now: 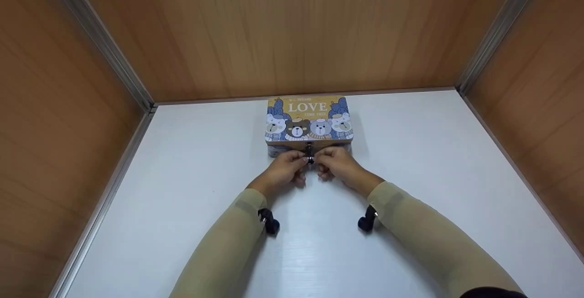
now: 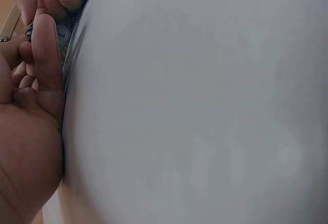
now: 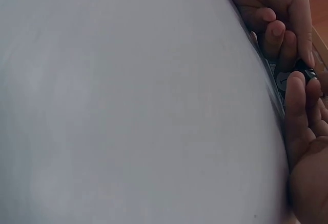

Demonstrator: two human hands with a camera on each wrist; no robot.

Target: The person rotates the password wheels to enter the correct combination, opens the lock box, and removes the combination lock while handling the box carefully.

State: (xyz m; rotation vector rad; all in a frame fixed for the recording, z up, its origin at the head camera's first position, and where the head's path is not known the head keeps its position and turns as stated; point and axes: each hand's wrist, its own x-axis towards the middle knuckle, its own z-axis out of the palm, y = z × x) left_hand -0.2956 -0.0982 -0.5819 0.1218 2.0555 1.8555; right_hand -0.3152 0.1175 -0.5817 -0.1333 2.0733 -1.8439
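Observation:
A tin box (image 1: 309, 120) with a yellow lid, cartoon bears and the word LOVE stands with its lid down, its front towards me. At the middle of that front hangs a small dark padlock (image 1: 310, 159) with silvery bands, below the clasp (image 1: 309, 146). My left hand (image 1: 285, 169) pinches the padlock from the left between thumb and forefinger. From the right, my right hand (image 1: 341, 165) pinches it likewise, fingertips nearly meeting the left ones. In the right wrist view the padlock (image 3: 310, 73) shows between the fingers, partly hidden; the left wrist view shows only a sliver.
The box rests at the back of a white table (image 1: 205, 161), close to the wooden back wall (image 1: 292, 33). Wooden side walls with metal corner strips (image 1: 109, 47) enclose the table left and right. Dark wrist cameras (image 1: 269, 222) hang from both sleeves.

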